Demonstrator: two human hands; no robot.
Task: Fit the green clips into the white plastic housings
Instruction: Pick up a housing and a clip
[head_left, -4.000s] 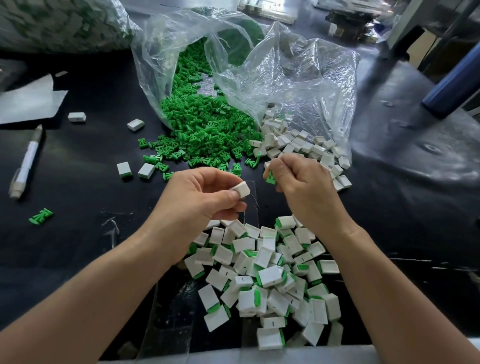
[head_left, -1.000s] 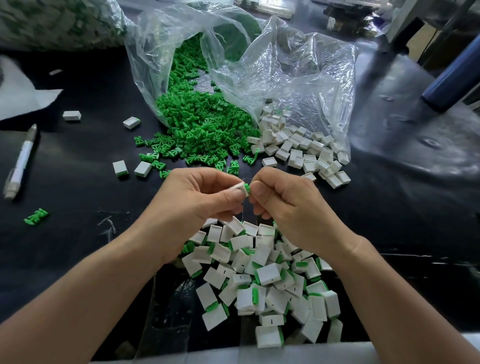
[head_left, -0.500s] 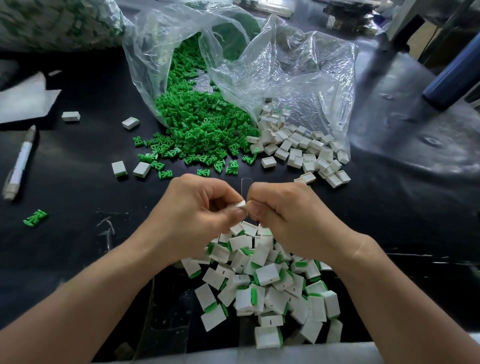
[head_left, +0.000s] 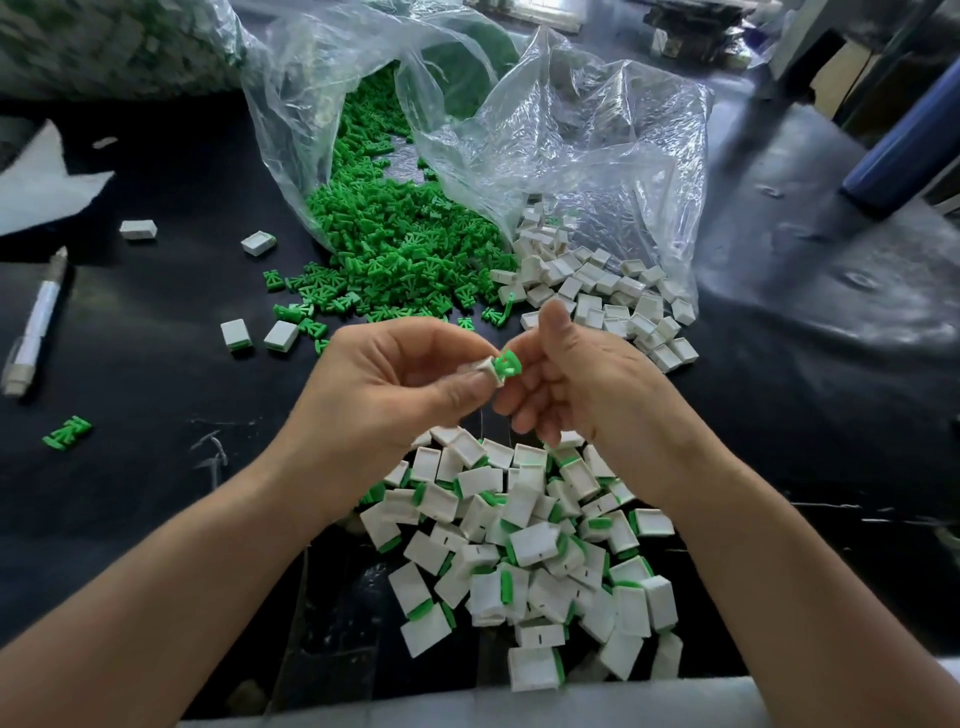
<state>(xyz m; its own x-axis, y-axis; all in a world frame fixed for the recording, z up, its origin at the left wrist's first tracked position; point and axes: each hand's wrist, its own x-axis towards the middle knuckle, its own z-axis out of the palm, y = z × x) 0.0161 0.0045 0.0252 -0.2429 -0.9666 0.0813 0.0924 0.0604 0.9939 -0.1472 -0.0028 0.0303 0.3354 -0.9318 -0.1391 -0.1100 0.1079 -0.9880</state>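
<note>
A black surface (head_left: 156, 467) carries a clear bag (head_left: 597, 145) spilling green clips (head_left: 395, 244); a pile (head_left: 519, 545) of fitted housings lies nearest. Above it the left hand (head_left: 384, 395) pinches a housing (head_left: 485, 371). A clip (head_left: 506, 362) juts from its end, touching the right hand (head_left: 587, 384), fingers curled, grip unclear

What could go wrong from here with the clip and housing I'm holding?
The clip sticks out of the housing pinched in the left hand, so it may seat crooked or pop loose. A slip could drop the pair into the finished pile right below, where a half-seated one would be hard to spot.
</note>
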